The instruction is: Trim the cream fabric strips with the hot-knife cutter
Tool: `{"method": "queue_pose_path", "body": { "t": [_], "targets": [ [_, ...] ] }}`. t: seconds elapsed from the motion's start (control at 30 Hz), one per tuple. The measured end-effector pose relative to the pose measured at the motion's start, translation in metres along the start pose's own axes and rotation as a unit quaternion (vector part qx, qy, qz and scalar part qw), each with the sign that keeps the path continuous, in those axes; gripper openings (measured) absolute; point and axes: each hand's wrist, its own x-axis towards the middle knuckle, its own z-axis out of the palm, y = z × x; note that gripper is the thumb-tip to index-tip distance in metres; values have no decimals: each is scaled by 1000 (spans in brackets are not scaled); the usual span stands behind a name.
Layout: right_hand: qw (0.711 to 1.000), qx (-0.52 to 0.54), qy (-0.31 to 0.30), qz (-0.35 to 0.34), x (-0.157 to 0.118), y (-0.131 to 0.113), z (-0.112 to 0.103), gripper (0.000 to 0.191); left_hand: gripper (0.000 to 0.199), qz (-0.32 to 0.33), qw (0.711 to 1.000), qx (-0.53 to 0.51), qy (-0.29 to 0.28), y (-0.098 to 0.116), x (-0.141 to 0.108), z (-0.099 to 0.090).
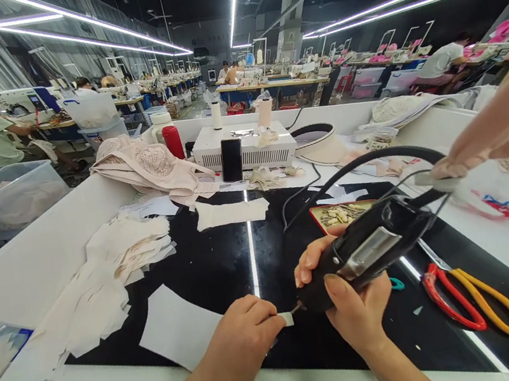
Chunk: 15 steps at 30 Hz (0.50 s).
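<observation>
My right hand (358,309) is wrapped round a black handheld tool (365,250) with a cord at its back end. The tool's thin metal tip points left and meets a small pale strip (286,319). That strip is pinched in my left hand (243,334), low over the black board (218,267). A white paper piece (176,325) lies flat just left of my left hand. Beyond the hands, a cream fabric piece (231,212) rests on the board.
Red-and-yellow scissors (464,292) lie at right. Behind the tool is a tray of small parts (342,213). Cream fabric stacks (104,278) cover the left. A phone (232,160) leans on a white box (204,150). A fabric-wrapped cord (488,115) hangs at right.
</observation>
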Motion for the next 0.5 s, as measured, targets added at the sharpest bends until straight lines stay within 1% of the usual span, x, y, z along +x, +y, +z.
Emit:
{"method": "queue_pose_path", "body": {
  "t": [0.27, 0.5],
  "targets": [
    [1000, -16, 8, 3, -1, 1, -1, 39, 14, 5, 1000, 6, 7, 2, 1, 0],
    [1000, -27, 11, 4, -2, 0, 1, 33, 13, 12, 1000, 16, 12, 1, 0, 0]
  ]
}}
